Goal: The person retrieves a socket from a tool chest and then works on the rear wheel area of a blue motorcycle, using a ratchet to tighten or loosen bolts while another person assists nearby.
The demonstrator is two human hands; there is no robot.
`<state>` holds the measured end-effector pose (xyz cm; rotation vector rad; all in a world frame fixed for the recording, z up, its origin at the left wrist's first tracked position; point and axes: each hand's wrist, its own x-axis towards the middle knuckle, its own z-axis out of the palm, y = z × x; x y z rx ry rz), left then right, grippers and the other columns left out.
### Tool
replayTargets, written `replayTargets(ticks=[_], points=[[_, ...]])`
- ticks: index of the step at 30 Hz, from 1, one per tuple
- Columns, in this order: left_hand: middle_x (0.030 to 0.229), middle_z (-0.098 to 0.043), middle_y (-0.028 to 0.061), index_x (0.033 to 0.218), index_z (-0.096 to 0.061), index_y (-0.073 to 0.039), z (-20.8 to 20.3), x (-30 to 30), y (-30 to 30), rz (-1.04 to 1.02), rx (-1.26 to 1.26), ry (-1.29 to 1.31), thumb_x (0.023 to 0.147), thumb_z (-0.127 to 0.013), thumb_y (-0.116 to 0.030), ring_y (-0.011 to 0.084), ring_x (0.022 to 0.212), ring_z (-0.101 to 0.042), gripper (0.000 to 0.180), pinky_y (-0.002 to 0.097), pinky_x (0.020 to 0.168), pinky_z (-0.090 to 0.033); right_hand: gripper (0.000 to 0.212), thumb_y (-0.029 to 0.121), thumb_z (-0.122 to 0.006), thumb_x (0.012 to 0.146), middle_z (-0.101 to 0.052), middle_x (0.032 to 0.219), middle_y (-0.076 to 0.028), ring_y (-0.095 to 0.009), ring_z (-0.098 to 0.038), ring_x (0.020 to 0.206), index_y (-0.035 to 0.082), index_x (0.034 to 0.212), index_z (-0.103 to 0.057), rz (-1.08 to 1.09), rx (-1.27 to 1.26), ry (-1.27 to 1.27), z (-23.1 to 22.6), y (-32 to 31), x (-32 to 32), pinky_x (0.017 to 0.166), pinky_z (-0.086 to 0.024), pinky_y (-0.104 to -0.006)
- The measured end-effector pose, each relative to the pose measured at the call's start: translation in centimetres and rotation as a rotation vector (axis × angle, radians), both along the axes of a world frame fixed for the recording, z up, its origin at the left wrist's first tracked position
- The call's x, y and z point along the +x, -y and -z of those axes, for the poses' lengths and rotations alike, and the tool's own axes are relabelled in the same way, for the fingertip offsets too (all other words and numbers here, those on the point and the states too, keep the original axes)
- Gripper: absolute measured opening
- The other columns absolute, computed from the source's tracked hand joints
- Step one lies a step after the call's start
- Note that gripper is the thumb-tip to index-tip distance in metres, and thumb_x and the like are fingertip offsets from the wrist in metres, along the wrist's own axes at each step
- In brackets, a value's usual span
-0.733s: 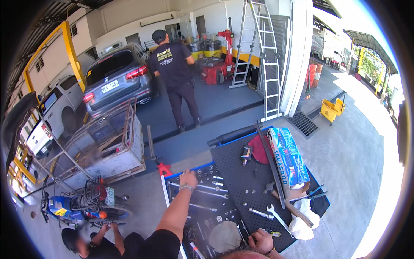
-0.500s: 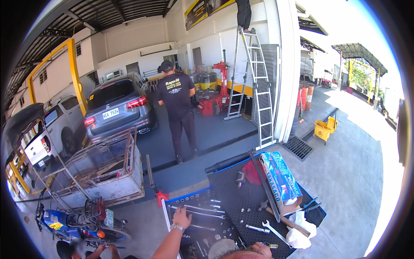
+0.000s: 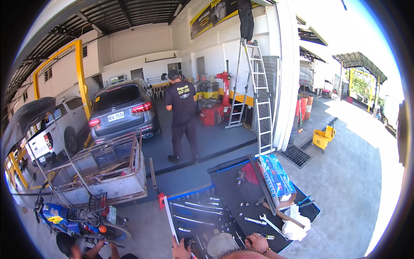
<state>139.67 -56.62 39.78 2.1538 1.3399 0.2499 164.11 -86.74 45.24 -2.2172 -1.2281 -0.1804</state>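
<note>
My left hand (image 3: 181,249) is at the near left edge of a black tool tray (image 3: 235,207) with blue sides, its fingers apart beside the pale edge strip (image 3: 169,218). Resting on the near part of the tray, my right hand (image 3: 257,243) has its fingers spread and nothing visible in them. A small yellow-green tool (image 3: 270,237) lies just beyond it. An open-end wrench (image 3: 271,225) and a chrome socket tool (image 3: 255,221) are near it. Long wrenches (image 3: 203,206), a bar (image 3: 193,220) and several sockets lie on the left part. A pale round shape (image 3: 222,245) partly covers the near middle.
A blue box (image 3: 276,175), a hammer (image 3: 289,219) and a white cloth (image 3: 296,224) occupy the tray's right side. Left are a motorcycle (image 3: 82,220), a rusty sidecar (image 3: 116,183) and a crouching person (image 3: 71,246). Ahead stand a person (image 3: 183,116) and a ladder (image 3: 261,99).
My left hand has drawn back from the long wrenches to the tray's near left edge. My right hand stays on the tray. The view has tilted slightly upward.
</note>
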Motion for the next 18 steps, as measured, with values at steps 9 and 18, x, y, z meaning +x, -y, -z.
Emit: replayTargets(ticks=[9,18], points=[[0.160,-0.043,0.0243,0.145,-0.057,-0.006,-0.8,-1.3,0.4,0.108,0.417,0.019,0.087,-0.076,-0.029,0.0459,0.130,-0.058,0.066,0.0525,0.109,-0.048,0.015,0.025,-0.071,0.092,-0.069,0.094,-0.009,-0.032,-0.072,0.081,0.012,0.099,-0.073,-0.208,0.120,-0.041,-1.7,-4.4,0.8,0.070,-0.059,-0.0435],[0.136,-0.068,0.0171,0.143,-0.058,-0.005,-39.1,2.4,3.9,0.970,0.305,1.379,0.110,-0.053,-0.040,0.0392,0.129,-0.063,0.047,0.0505,0.105,-0.052,0.017,0.024,-0.070,0.092,-0.070,0.092,-0.011,-0.036,-0.071,0.082,0.010,0.098,-0.075,-0.233,0.055,-0.018,0.9,-3.8,1.2,0.076,-0.057,-0.0484]])
